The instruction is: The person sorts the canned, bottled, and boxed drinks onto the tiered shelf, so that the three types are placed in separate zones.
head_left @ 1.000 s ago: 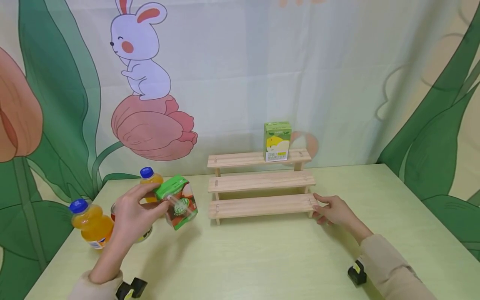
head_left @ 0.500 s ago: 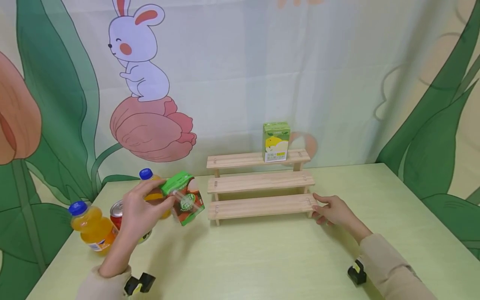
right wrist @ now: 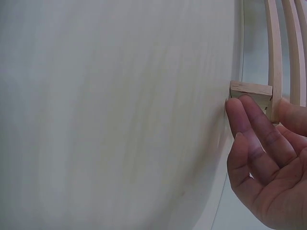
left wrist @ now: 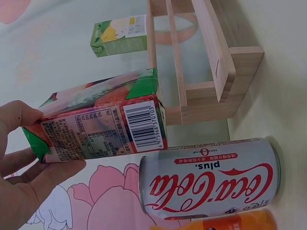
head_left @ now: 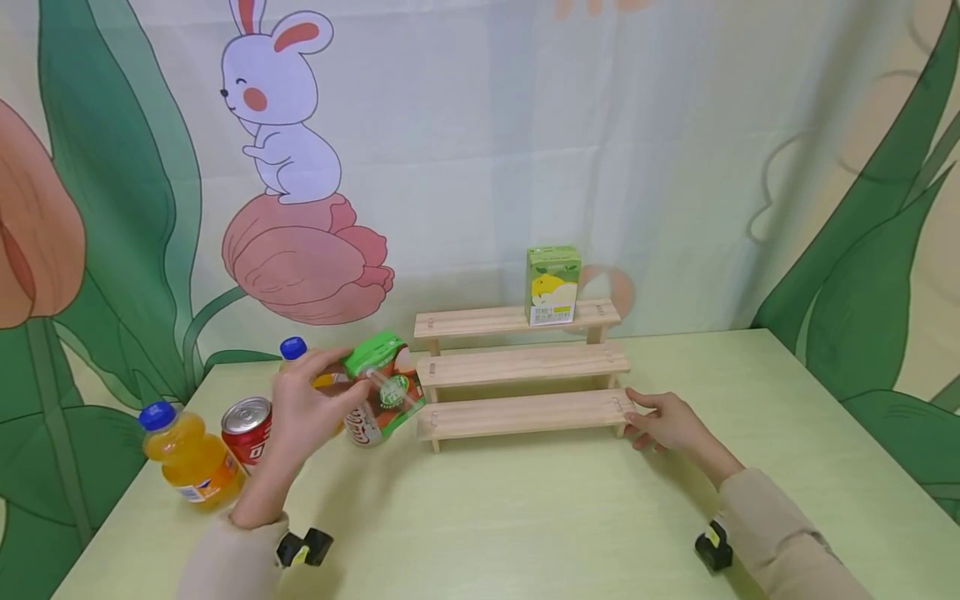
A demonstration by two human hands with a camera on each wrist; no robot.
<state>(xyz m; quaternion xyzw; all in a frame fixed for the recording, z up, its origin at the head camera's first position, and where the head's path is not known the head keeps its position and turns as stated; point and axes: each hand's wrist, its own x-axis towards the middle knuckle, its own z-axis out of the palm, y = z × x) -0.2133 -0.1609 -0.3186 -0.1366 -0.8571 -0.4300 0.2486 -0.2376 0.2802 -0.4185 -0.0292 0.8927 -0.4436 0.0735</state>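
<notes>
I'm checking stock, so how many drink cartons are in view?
2: the red-and-green carton held in the left hand, and the green carton standing on the top shelf. Another could be hidden behind the left hand.

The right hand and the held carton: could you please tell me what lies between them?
The bottom shelf, as the head view shows.

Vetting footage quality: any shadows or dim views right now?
Head: bright, soft shadow on the table below the left hand; left wrist: dimmer, barcode on the held carton legible; right wrist: dim, greyish, shadow beside the fingers.
</notes>
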